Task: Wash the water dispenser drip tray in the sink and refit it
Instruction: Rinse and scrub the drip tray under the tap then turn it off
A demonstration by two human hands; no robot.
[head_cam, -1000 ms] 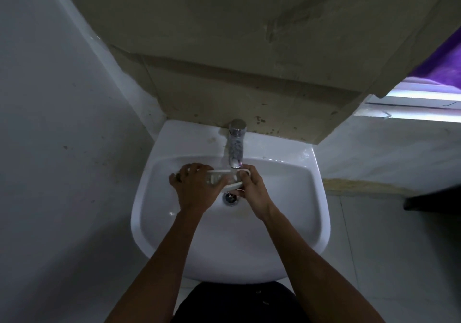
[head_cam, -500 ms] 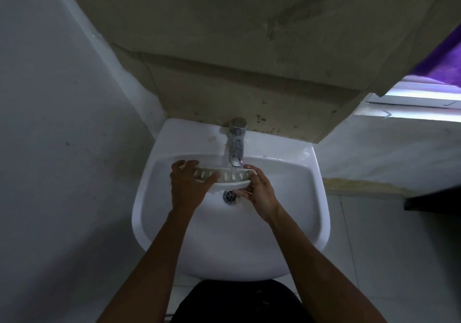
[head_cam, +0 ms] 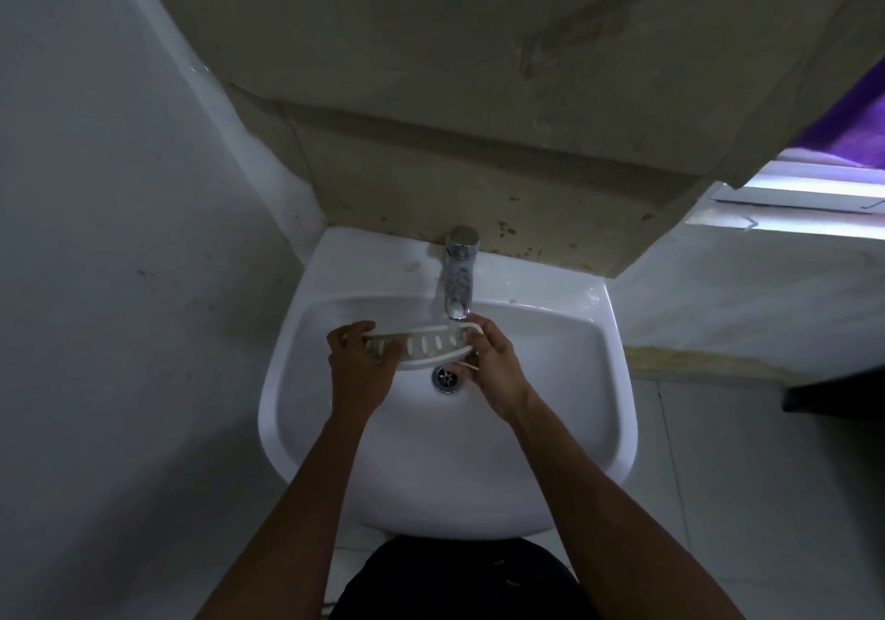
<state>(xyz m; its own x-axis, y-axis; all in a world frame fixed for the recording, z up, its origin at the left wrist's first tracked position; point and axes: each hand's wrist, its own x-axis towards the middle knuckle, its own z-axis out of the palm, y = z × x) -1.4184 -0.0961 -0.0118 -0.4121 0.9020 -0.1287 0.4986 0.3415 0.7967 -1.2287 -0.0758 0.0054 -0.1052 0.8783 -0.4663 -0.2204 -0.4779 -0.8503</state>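
The white slotted drip tray (head_cam: 426, 346) is held level over the basin of the white sink (head_cam: 550, 452), just under the spout of the chrome tap (head_cam: 459, 279). Water runs from the spout onto the tray's right end. My left hand (head_cam: 357, 365) grips the tray's left end, fingers curled over its far edge. My right hand (head_cam: 495, 361) grips the right end. The drain (head_cam: 446, 376) shows just below the tray, between my hands.
A grey wall stands close on the left. Behind the sink is a stained beige wall (head_cam: 479, 116). To the right lie a white tiled ledge (head_cam: 747, 303), a bright window strip and a purple cloth (head_cam: 857, 116). A dark object's edge (head_cam: 833, 392) juts in at right.
The tray has turned from a tilted, bunched hold to flat with its slotted face up, and my hands have spread apart to its two ends.
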